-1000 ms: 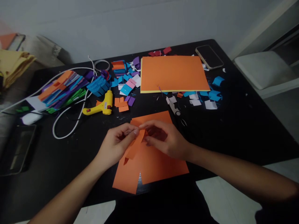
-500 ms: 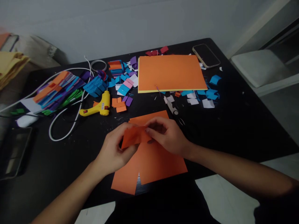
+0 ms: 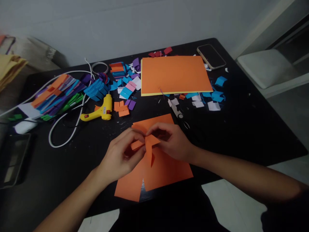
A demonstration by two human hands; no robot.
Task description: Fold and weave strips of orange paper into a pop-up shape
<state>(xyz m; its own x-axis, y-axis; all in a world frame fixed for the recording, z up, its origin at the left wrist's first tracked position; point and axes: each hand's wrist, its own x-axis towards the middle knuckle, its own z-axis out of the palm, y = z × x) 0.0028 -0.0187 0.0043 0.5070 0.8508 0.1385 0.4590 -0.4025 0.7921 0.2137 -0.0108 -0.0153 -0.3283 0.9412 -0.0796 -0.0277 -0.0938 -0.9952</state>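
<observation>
Between both hands is a small folded piece of orange paper (image 3: 149, 147), with flaps pointing right and downward. My left hand (image 3: 123, 153) pinches its left part between thumb and fingers. My right hand (image 3: 172, 140) is closed on its upper right part; some fingertips are hidden behind the paper. Beneath the hands lie large orange sheets (image 3: 169, 170), with a narrow gap between them at the front edge. Scissors (image 3: 177, 111) rest on the black table just beyond my right hand.
A yellow glue gun (image 3: 105, 109) lies left of centre, beside folded paper pieces (image 3: 122, 108) and a looping white cable (image 3: 51, 129). Farther back are an orange sheet stack (image 3: 176, 74) and a phone (image 3: 211, 56). A dark tray-like object (image 3: 14, 159) sits at the left.
The small orange piece, earlier a flat strip facing me, is now folded with a flap hanging down. My right hand's fingers have shifted left toward my left fingertips.
</observation>
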